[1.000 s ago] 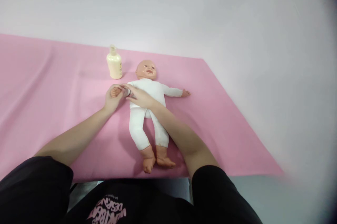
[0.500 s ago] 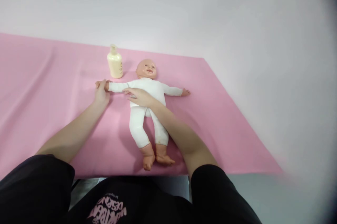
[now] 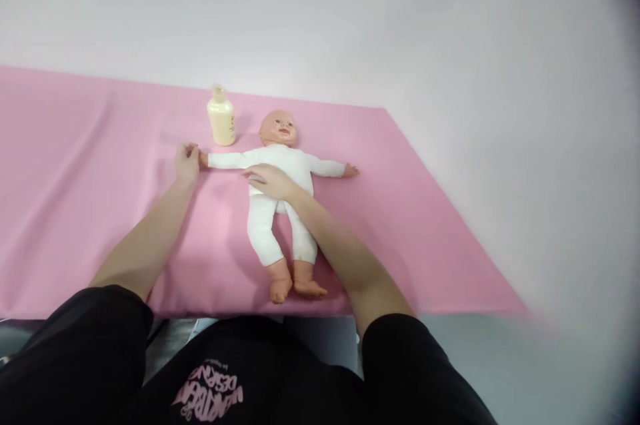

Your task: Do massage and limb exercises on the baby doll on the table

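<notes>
A baby doll (image 3: pixel 283 158) with a white cloth body and bare plastic head, hands and feet lies on its back, arms spread to both sides. My left hand (image 3: pixel 187 164) is closed around the end of the doll's hand on the left; only that hand's wrist part (image 3: pixel 203 160) shows past my fingers. Across the doll's belly lies my right hand (image 3: pixel 273 181), fingers stretched toward the left, its fingertips at the side of the torso below the doll's outstretched arm. What is under the right palm is hidden.
A pale yellow pump bottle (image 3: pixel 221 120) stands upright beyond the doll's outstretched arm, left of its head. Beneath everything is a pink cloth (image 3: pixel 400 232) with soft folds on the left. Its near edge runs just in front of my body. A white surface lies beyond it.
My left hand has slid outward to the tip of the doll's hand, baring more of its wrist. My right hand has shifted slightly right along the belly. The view has moved a little.
</notes>
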`<state>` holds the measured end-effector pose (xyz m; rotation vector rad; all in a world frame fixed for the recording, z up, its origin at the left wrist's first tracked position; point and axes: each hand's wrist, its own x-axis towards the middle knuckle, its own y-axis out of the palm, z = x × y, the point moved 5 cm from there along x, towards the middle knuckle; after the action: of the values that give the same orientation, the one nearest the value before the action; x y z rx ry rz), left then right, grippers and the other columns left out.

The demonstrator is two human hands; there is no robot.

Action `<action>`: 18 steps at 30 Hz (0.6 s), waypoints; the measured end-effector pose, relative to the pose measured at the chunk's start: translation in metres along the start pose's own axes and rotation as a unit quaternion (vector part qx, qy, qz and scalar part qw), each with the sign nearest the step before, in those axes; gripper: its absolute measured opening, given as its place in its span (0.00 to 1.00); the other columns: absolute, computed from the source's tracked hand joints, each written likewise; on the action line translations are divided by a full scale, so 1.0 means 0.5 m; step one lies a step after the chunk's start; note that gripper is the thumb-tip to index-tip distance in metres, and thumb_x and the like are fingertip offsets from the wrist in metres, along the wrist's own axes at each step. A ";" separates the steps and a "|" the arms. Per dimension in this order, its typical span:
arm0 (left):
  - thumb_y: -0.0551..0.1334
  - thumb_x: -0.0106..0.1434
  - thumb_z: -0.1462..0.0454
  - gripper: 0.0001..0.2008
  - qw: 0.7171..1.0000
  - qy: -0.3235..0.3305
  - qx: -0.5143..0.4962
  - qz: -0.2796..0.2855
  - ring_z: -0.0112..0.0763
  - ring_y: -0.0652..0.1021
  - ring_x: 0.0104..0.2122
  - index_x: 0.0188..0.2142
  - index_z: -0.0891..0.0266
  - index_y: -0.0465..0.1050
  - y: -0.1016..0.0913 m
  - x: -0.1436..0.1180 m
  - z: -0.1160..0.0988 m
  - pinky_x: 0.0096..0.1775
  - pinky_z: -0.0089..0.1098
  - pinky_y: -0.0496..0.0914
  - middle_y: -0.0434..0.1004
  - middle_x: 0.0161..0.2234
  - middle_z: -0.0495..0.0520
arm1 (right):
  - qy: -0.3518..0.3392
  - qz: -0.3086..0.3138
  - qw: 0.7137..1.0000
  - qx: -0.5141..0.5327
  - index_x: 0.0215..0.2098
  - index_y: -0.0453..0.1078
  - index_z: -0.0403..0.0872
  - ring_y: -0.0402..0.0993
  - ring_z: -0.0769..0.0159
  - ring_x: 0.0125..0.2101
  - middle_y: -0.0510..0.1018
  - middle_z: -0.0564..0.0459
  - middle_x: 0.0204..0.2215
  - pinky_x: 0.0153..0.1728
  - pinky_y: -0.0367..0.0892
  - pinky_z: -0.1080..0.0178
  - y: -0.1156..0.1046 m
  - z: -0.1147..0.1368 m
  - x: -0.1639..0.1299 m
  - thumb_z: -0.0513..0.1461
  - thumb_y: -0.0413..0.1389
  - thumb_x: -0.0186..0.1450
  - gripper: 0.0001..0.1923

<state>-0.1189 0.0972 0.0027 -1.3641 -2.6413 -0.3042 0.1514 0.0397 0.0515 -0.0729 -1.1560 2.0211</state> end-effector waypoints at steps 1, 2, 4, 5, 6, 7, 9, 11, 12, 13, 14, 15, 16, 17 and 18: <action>0.59 0.62 0.74 0.08 1.000 0.018 0.022 0.010 0.28 0.73 0.32 0.33 0.60 0.71 -0.002 -0.001 -0.004 0.43 0.29 0.67 0.71 0.29 0.48 | -0.007 0.000 1.000 -0.020 0.54 0.76 0.45 0.77 0.59 0.53 0.82 0.45 0.51 0.59 0.69 0.53 -0.001 0.003 -0.009 0.36 0.54 0.70 0.16; 0.58 0.63 0.74 0.09 0.998 0.037 0.049 0.019 0.29 0.73 0.33 0.34 0.60 0.72 -0.004 -0.002 -0.009 0.44 0.30 0.66 0.72 0.29 0.48 | -0.013 0.001 0.999 -0.036 0.54 0.77 0.46 0.76 0.58 0.54 0.82 0.45 0.50 0.60 0.68 0.52 -0.002 0.005 -0.018 0.36 0.54 0.70 0.16; 0.54 0.65 0.74 0.11 0.990 0.066 0.117 0.043 0.31 0.74 0.33 0.35 0.59 0.72 -0.006 -0.006 -0.017 0.44 0.31 0.66 0.73 0.28 0.49 | -0.021 0.007 0.998 -0.055 0.53 0.78 0.47 0.72 0.56 0.59 0.82 0.46 0.52 0.63 0.65 0.49 -0.001 0.011 -0.040 0.37 0.53 0.71 0.16; 0.53 0.66 0.74 0.12 0.985 0.071 0.147 0.052 0.32 0.74 0.33 0.36 0.59 0.72 -0.008 -0.007 -0.019 0.43 0.32 0.66 0.73 0.28 0.49 | -0.024 0.013 0.998 -0.060 0.53 0.78 0.48 0.69 0.56 0.62 0.81 0.47 0.53 0.65 0.63 0.49 0.000 0.014 -0.051 0.37 0.51 0.72 0.16; 0.52 0.66 0.74 0.12 0.981 0.068 0.171 0.058 0.33 0.74 0.32 0.36 0.59 0.72 -0.010 -0.007 -0.020 0.42 0.32 0.66 0.73 0.28 0.50 | -0.027 0.021 0.997 -0.065 0.52 0.78 0.48 0.66 0.56 0.65 0.81 0.48 0.55 0.66 0.62 0.48 0.002 0.019 -0.063 0.38 0.50 0.73 0.17; 0.51 0.66 0.74 0.13 0.977 0.064 0.193 0.063 0.35 0.74 0.32 0.36 0.59 0.71 -0.011 -0.007 -0.022 0.41 0.33 0.66 0.72 0.28 0.50 | -0.030 0.030 0.997 -0.070 0.53 0.78 0.49 0.63 0.56 0.67 0.79 0.49 0.58 0.67 0.60 0.48 0.003 0.025 -0.075 0.38 0.48 0.74 0.18; 0.51 0.64 0.74 0.13 0.966 0.067 0.238 0.074 0.38 0.74 0.34 0.34 0.58 0.70 -0.009 -0.008 -0.032 0.43 0.36 0.66 0.71 0.29 0.51 | -0.030 0.047 0.995 -0.086 0.55 0.77 0.50 0.60 0.56 0.69 0.76 0.51 0.61 0.70 0.56 0.46 0.004 0.038 -0.099 0.38 0.46 0.75 0.20; 0.53 0.62 0.74 0.11 0.952 0.095 0.277 0.089 0.42 0.75 0.39 0.32 0.58 0.69 0.000 -0.021 -0.053 0.49 0.39 0.66 0.71 0.31 0.53 | -0.026 0.061 0.993 -0.099 0.60 0.74 0.51 0.58 0.56 0.70 0.73 0.53 0.64 0.72 0.50 0.44 0.002 0.050 -0.121 0.37 0.45 0.75 0.21; 0.54 0.61 0.74 0.11 0.946 0.117 0.286 0.100 0.44 0.74 0.43 0.32 0.58 0.69 0.009 -0.035 -0.066 0.53 0.41 0.65 0.72 0.34 0.55 | -0.024 0.065 0.993 -0.100 0.62 0.72 0.52 0.58 0.57 0.70 0.72 0.53 0.65 0.72 0.48 0.42 -0.001 0.054 -0.132 0.37 0.45 0.75 0.22; 0.55 0.60 0.74 0.10 0.942 0.138 0.286 0.106 0.46 0.73 0.48 0.31 0.58 0.69 0.017 -0.055 -0.082 0.57 0.43 0.62 0.73 0.37 0.57 | -0.021 0.069 0.993 -0.097 0.64 0.70 0.52 0.56 0.57 0.71 0.71 0.53 0.65 0.73 0.46 0.41 -0.004 0.057 -0.142 0.36 0.44 0.75 0.23; 0.56 0.61 0.73 0.09 0.943 0.157 0.268 0.123 0.47 0.72 0.52 0.33 0.58 0.70 0.029 -0.082 -0.097 0.60 0.44 0.60 0.73 0.42 0.59 | -0.019 0.072 0.993 -0.091 0.65 0.68 0.53 0.55 0.58 0.72 0.70 0.53 0.66 0.73 0.45 0.41 -0.008 0.058 -0.151 0.35 0.44 0.74 0.24; 0.58 0.61 0.73 0.08 0.949 0.158 0.239 0.136 0.47 0.70 0.54 0.35 0.59 0.71 0.040 -0.115 -0.111 0.62 0.45 0.58 0.73 0.45 0.59 | -0.018 0.075 0.994 -0.083 0.66 0.66 0.53 0.54 0.58 0.72 0.70 0.53 0.67 0.73 0.45 0.40 -0.012 0.057 -0.160 0.35 0.44 0.74 0.25; 0.59 0.62 0.72 0.07 0.960 0.137 0.200 0.143 0.47 0.70 0.55 0.37 0.59 0.72 0.050 -0.152 -0.122 0.64 0.46 0.57 0.73 0.47 0.60 | -0.017 0.077 0.994 -0.076 0.67 0.65 0.53 0.53 0.58 0.72 0.69 0.53 0.67 0.73 0.44 0.40 -0.015 0.055 -0.167 0.34 0.45 0.73 0.26; 0.61 0.62 0.71 0.06 0.972 0.098 0.150 0.152 0.46 0.70 0.55 0.38 0.60 0.72 0.060 -0.193 -0.129 0.64 0.46 0.58 0.73 0.48 0.60 | -0.017 0.080 0.994 -0.070 0.68 0.64 0.53 0.52 0.57 0.73 0.68 0.53 0.68 0.73 0.44 0.40 -0.018 0.051 -0.174 0.33 0.45 0.72 0.28; 0.62 0.63 0.69 0.06 0.981 0.039 0.095 0.164 0.44 0.71 0.55 0.40 0.60 0.72 0.070 -0.236 -0.132 0.63 0.45 0.60 0.73 0.49 0.59 | -0.016 0.081 0.994 -0.066 0.68 0.63 0.53 0.51 0.57 0.73 0.67 0.53 0.68 0.73 0.44 0.40 -0.020 0.047 -0.179 0.32 0.46 0.70 0.29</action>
<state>-0.0199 0.0078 0.0436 -1.6491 -2.2642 -0.0605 0.2091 -0.0329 0.0448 -0.2070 -1.3395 2.0904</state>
